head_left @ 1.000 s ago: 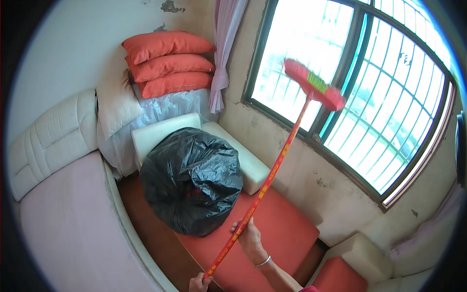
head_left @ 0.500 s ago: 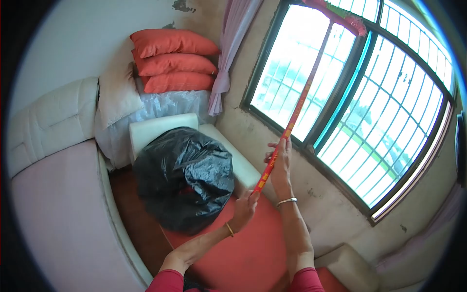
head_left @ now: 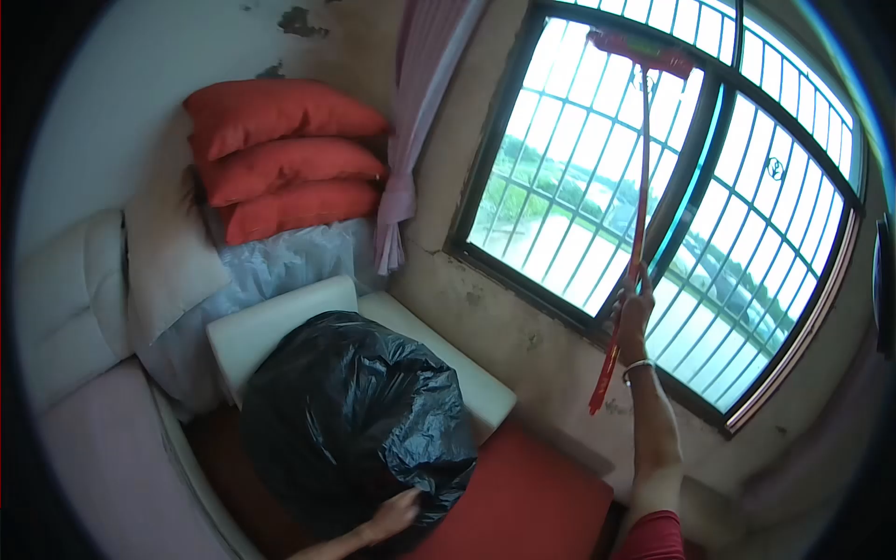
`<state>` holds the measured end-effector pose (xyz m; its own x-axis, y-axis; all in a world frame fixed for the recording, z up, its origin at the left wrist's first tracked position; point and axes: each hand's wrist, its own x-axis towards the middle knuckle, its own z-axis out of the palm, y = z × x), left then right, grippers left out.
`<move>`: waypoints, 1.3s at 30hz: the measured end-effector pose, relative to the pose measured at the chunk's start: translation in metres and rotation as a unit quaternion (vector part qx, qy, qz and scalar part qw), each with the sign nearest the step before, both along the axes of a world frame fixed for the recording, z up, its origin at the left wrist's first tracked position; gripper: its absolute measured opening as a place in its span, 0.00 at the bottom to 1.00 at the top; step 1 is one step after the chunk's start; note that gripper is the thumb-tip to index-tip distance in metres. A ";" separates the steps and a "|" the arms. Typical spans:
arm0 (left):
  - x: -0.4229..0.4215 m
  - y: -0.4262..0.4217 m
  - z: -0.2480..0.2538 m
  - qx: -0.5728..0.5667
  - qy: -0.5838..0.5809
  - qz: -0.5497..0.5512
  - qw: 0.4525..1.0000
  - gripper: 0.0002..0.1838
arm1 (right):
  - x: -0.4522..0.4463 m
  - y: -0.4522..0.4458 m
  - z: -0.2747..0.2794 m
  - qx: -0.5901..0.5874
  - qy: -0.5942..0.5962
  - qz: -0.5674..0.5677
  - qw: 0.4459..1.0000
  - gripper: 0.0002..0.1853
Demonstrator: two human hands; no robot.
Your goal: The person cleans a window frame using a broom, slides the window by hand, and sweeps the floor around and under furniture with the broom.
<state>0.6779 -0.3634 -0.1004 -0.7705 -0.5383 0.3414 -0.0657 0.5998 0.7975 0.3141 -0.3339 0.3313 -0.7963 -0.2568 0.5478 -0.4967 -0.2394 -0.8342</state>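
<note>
Black plastic, thin, glossy and heavily creased, is forming the rounded bag (head_left: 355,420) in the foreground; the left hand (head_left: 397,511) is appearing in front of it, blurred, so whether its fingers are closing or touching the plastic cannot be told. Beneath the bag, a flat red seat (head_left: 532,485) is extending to the right, and smooth white padded blocks (head_left: 439,355) are standing along its far edge. The right hand (head_left: 636,308), its wrist wearing a pale bangle (head_left: 638,365), is gripping the slim red stick of a broom (head_left: 643,187), fingers wrapping around the lower part. The broom is standing nearly upright, its head (head_left: 644,54) showing against the top of the left pane; contact with the glass cannot be determined. Three plump red cushions (head_left: 289,159) are lying stacked on crinkled translucent plastic (head_left: 289,263), beside a gathered pink curtain (head_left: 415,131). Stained, flaking plaster is covering the wall (head_left: 523,336). Dark framing is bordering the window (head_left: 693,154), with thin bars crossing its panes. On the right pane a round dark emblem (head_left: 776,169) is showing, its detail being too small to read.
</note>
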 end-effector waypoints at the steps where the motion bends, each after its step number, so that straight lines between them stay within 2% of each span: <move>1: 0.050 -0.002 -0.036 0.112 -0.124 0.049 0.985 0.23 | -0.007 -0.009 0.005 -0.010 0.008 -0.003 1.000 0.23; 2: 0.101 0.001 -0.062 0.196 -0.257 0.085 0.942 0.24 | -0.010 -0.015 0.013 -0.008 0.024 -0.011 1.000 0.24; 3: 0.162 0.014 -0.154 0.100 -0.281 0.133 0.945 0.21 | -0.013 -0.022 0.023 -0.006 0.040 -0.017 0.999 0.25; 4: 0.204 0.041 -0.142 0.111 -0.168 0.232 0.952 0.19 | -0.016 -0.028 0.038 -0.010 0.036 -0.019 0.999 0.25; 5: 0.207 0.035 -0.144 0.112 -0.171 0.227 0.952 0.19 | -0.022 -0.035 0.053 -0.016 0.032 -0.022 0.999 0.25; 9: 0.224 0.027 -0.158 0.283 -0.160 0.226 0.918 0.17 | -0.052 -0.060 0.084 0.021 0.044 -0.056 0.997 0.22; 12: 0.237 0.040 -0.175 0.407 -0.144 0.247 0.868 0.16 | -0.047 -0.082 0.061 0.042 0.017 -0.069 0.997 0.23; 15: 0.255 0.035 -0.176 0.507 -0.125 0.271 0.809 0.16 | -0.094 -0.095 0.009 0.055 -0.053 -0.035 0.996 0.24; 18: 0.255 0.040 -0.179 0.609 -0.099 0.273 0.738 0.17 | -0.054 -0.079 -0.053 0.138 0.018 -0.119 0.983 0.24; 19: 0.224 0.035 -0.153 0.569 -0.108 0.263 0.772 0.15 | -0.070 -0.075 -0.101 0.153 0.035 -0.121 0.980 0.25; 20: 0.168 0.022 -0.090 0.528 -0.115 0.253 0.803 0.13 | -0.063 -0.067 -0.141 0.130 0.044 -0.090 0.987 0.25; 21: 0.126 0.014 -0.058 0.488 -0.114 0.235 0.833 0.14 | -0.089 -0.069 -0.208 0.090 0.105 -0.096 0.986 0.27; 22: 0.093 0.000 -0.053 0.499 -0.112 0.162 0.844 0.20 | -0.081 -0.063 -0.252 0.100 0.080 -0.071 0.989 0.25; 23: 0.054 -0.010 -0.014 0.487 -0.096 0.128 0.859 0.21 | -0.028 -0.050 -0.255 0.155 -0.032 -0.049 0.986 0.25; 24: 0.018 -0.017 0.004 0.506 -0.031 0.094 0.857 0.18 | -0.076 -0.057 -0.353 0.161 -0.017 -0.078 0.984 0.24; 25: -0.012 -0.024 0.031 0.496 -0.040 0.040 0.866 0.16 | -0.043 -0.054 -0.349 0.167 -0.049 -0.069 0.982 0.24; 26: -0.042 -0.030 0.028 0.466 -0.069 0.017 0.882 0.15 | 0.007 -0.054 -0.336 0.172 -0.081 -0.061 0.980 0.23; 28: -0.095 -0.041 0.016 0.423 -0.109 -0.028 0.899 0.14 | 0.060 -0.055 -0.319 0.256 -0.102 -0.053 0.960 0.24; 29: -0.112 -0.043 0.016 0.410 -0.117 -0.048 0.903 0.14 | 0.072 -0.060 -0.328 0.218 -0.139 -0.036 0.965 0.24; 30: -0.121 -0.039 0.012 0.442 -0.051 -0.079 0.892 0.12 | 0.090 -0.062 -0.318 0.181 -0.224 0.006 0.958 0.22; 31: -0.125 -0.033 0.004 0.471 0.016 -0.110 0.875 0.11 | 0.104 -0.066 -0.311 0.149 -0.245 0.027 0.958 0.19; 32: -0.123 -0.031 0.004 0.550 0.051 -0.210 0.807 0.12 | 0.114 -0.071 -0.306 0.118 -0.263 0.050 0.956 0.17; 33: -0.119 -0.029 0.017 0.560 0.021 -0.220 0.799 0.15 | 0.118 -0.073 -0.306 0.119 -0.281 0.054 0.951 0.13; 35: -0.114 -0.026 0.024 0.559 0.057 -0.148 0.814 0.20 | 0.134 -0.086 -0.300 0.122 -0.296 0.060 0.945 0.12; 36: -0.108 -0.038 0.027 0.561 0.058 -0.150 0.812 0.20 | 0.148 -0.091 -0.293 0.106 -0.303 0.059 0.945 0.11; 38: -0.100 -0.067 0.042 0.511 -0.062 -0.137 0.846 0.19 | 0.162 -0.108 -0.287 0.090 -0.305 0.055 0.946 0.10; 39: -0.101 -0.078 0.040 0.512 -0.062 -0.140 0.846 0.19 | 0.168 -0.119 -0.287 0.077 -0.295 0.037 0.952 0.10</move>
<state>0.5768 -0.4410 -0.0601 -0.9122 -0.2942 -0.2852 -0.1561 -0.3940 0.9058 0.4818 -0.4533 0.0447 -0.9300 -0.3657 -0.0372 0.0825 -0.1090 -0.9906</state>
